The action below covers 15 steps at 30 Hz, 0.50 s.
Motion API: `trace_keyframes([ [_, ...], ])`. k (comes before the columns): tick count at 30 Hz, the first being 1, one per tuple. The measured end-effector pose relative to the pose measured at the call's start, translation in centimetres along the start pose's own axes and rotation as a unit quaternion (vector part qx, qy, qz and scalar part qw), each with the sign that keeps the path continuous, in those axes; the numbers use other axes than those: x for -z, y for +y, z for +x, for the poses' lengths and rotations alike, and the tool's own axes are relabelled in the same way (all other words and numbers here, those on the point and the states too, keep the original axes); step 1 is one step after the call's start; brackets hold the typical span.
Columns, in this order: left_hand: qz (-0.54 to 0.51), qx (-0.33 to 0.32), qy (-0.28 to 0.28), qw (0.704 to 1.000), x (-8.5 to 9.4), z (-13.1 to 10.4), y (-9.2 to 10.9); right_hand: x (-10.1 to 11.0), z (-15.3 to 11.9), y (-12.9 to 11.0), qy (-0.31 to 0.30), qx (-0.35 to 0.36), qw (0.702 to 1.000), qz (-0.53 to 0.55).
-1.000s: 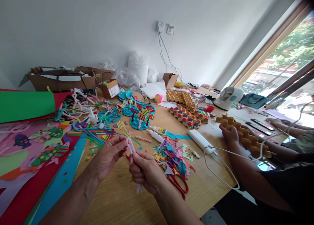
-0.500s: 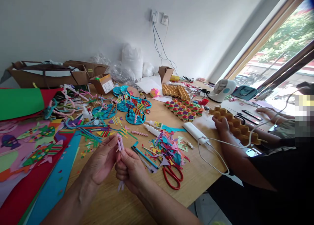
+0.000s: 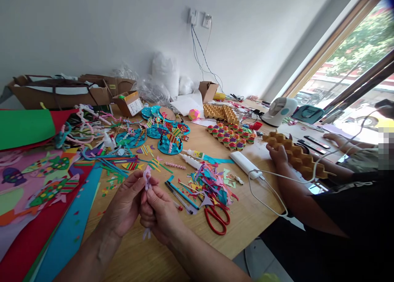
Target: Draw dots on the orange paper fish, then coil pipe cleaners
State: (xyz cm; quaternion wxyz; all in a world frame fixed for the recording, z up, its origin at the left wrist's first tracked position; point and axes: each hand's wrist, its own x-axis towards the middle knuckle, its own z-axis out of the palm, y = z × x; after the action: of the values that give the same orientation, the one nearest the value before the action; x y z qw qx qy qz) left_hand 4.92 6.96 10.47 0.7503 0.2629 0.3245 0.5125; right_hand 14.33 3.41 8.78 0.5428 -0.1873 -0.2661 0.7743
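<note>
A pale lilac fuzzy strip (image 3: 147,179), looped at its top, stands between my hands above the table. My left hand (image 3: 124,198) pinches it near the loop from the left. Wrapped round its lower part is my right hand (image 3: 158,210), and the loose ends hang out below that fist. To the right of my hands lie pens (image 3: 181,198), a pile of coloured paper scraps (image 3: 212,183) and red-handled scissors (image 3: 217,220). Beyond them a pink twisted strip (image 3: 175,166) rests near white glue bottles (image 3: 191,161).
Paper sheets with fish cutouts (image 3: 53,191) cover the left side. Blue decorated discs (image 3: 170,144) and a painted egg tray (image 3: 230,136) stand farther back. At the right, another person's hand (image 3: 278,157) holds a plain egg tray (image 3: 295,154). A white power strip (image 3: 246,166) trails a cable.
The loop at the top of the lilac strip looks wider and rounder between my fingers. My right hand has shifted slightly left.
</note>
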Motion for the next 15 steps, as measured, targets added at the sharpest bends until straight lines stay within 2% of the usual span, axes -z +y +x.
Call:
trace_keyframes([
  [8, 0.021, 0.022, 0.014, 0.999, -0.5, -0.6, 1.2, 0.7, -0.1, 0.9, 0.024, 0.018, 0.998, -0.053],
  [15, 0.041, 0.010, -0.053, 0.998, -0.4, -0.9, 1.0, 0.4, 0.2, 0.1, 0.035, 0.027, 0.998, -0.054],
])
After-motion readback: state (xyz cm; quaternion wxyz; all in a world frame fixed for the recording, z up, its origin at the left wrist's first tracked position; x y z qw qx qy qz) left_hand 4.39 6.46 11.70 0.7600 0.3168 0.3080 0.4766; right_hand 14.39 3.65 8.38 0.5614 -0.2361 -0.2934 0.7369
